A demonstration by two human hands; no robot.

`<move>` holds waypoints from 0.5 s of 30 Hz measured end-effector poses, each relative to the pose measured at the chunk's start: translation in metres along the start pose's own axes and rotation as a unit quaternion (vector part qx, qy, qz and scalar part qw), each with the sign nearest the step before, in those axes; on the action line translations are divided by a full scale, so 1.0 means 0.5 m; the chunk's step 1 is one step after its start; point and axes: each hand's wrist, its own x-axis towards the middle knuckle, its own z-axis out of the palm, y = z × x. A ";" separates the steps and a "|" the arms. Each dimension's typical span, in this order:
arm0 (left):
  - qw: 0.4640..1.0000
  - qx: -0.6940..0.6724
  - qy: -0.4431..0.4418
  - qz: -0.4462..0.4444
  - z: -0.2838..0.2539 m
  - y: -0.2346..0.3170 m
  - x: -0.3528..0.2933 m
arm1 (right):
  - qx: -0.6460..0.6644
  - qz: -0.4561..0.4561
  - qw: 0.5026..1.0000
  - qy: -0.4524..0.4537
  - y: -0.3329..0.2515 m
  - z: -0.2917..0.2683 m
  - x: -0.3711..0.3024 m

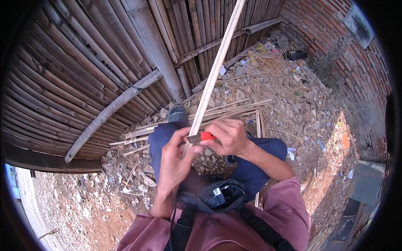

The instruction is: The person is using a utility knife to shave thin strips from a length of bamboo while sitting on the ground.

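Note:
A long, pale wooden strip (214, 71) rises from my hands toward the upper middle of the view. My left hand (172, 158) is closed around its lower end, with thumb and fingers on either side. My right hand (228, 136) grips a knife by its red handle (207, 136). The short grey knife blade (194, 139) lies across the strip, right beside my left fingers and thumb. Part of the handle is hidden under my right fingers.
More wooden strips (228, 112) lie on the stony, littered ground (289, 100) beyond my knees. A bamboo wall (79, 79) stands at the left and ahead, a brick wall (356, 62) at the right. An open black pouch (217, 195) sits at my waist.

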 end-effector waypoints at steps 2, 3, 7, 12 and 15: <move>1.000 -0.015 -0.001 -0.006 0.000 0.000 0.002 | -0.002 -0.004 1.000 -0.004 -0.005 0.004 -0.002; 1.000 -0.022 -0.001 -0.009 -0.001 0.000 0.003 | -0.004 -0.004 1.000 -0.008 -0.007 0.005 -0.004; 1.000 0.016 0.006 0.002 0.000 0.001 0.003 | -0.015 -0.005 1.000 -0.009 -0.012 0.005 0.000; 0.997 0.058 0.032 0.049 0.012 -0.018 0.004 | -0.026 0.001 1.000 0.010 -0.014 0.008 -0.002; 0.996 0.074 0.033 0.028 0.012 -0.006 0.002 | -0.033 0.009 0.999 0.023 -0.015 0.005 -0.001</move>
